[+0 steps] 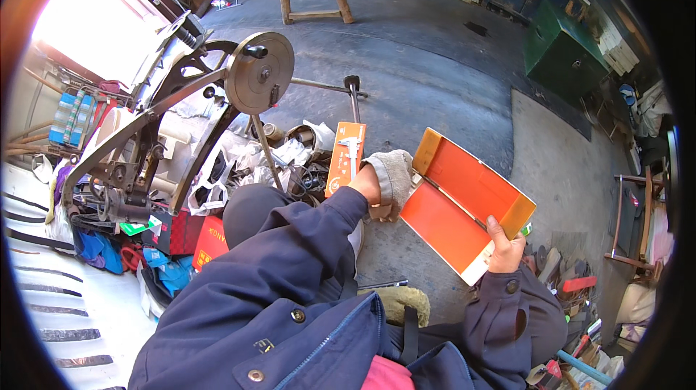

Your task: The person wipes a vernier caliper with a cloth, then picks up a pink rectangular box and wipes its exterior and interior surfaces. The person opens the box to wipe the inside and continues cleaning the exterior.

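One unfolded orange case (467,198) is in front of the person's lap, to the right of the middle of the scene, above the floor (464,71). The right hand (505,247) pinches its near right part: the thumb is laid over the inner side, and the other fingers go behind, where I cannot see them. The left hand (371,185) is near the left end of the case, mostly covered by a grey cloth (394,180); so I cannot tell whether its fingers are spread or pressed together, nor whether they touch the case or are only just beside it.

In my judgement, the case is best supported at both ends, because one pinch at the right probably lets the left end tilt. The thumb should press only moderately, for the walls look thin and may bend. The cloth is better kept clear of the fold, where it could be caught. Care is needed also on the left: an orange box (341,162) with a caliper form on its face is near the left wrist, and a quick movement could push it. Farther left, a round metal wheel (259,73) is well apart from both hands.
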A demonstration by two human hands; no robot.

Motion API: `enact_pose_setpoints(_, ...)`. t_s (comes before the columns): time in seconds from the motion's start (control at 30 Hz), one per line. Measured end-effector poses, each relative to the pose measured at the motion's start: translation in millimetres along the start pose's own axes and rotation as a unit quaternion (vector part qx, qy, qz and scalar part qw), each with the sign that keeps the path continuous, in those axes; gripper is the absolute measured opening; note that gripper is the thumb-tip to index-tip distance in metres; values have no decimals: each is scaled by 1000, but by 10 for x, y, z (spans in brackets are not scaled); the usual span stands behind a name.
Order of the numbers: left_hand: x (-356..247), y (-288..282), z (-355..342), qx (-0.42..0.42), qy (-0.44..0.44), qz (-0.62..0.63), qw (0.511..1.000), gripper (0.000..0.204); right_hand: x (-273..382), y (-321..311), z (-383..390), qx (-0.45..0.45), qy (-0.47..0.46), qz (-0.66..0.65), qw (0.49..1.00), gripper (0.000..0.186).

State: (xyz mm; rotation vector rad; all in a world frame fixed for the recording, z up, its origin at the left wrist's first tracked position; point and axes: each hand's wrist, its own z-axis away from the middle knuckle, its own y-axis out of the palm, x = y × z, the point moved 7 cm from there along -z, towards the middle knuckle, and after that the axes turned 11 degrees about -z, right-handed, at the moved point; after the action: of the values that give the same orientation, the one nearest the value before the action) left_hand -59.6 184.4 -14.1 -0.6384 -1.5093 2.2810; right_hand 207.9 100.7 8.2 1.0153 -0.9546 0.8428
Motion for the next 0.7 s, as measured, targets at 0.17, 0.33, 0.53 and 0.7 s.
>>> enact_pose_setpoints(0.17, 80, -98, 58, -229, 11, 78, 970, 29, 76, 41, 3, 45, -4, 5, 999, 19)
enact_pose_setpoints(0.33, 32, -54, 27, -216, 3, -36, 976, 24, 113, 136, 75, 50, -49, 21, 997, 23)
enact_pose_setpoints(0.53, -50, -29, -21, -152, 13, -155, 976, 22, 128, 153, 81, 44, -47, 17, 998, 26)
enact_pose_setpoints(0.7, -171, -33, -27, -139, 72, -224, 962, 22, 41, 86, 63, 27, -1, -8, 1000, 31)
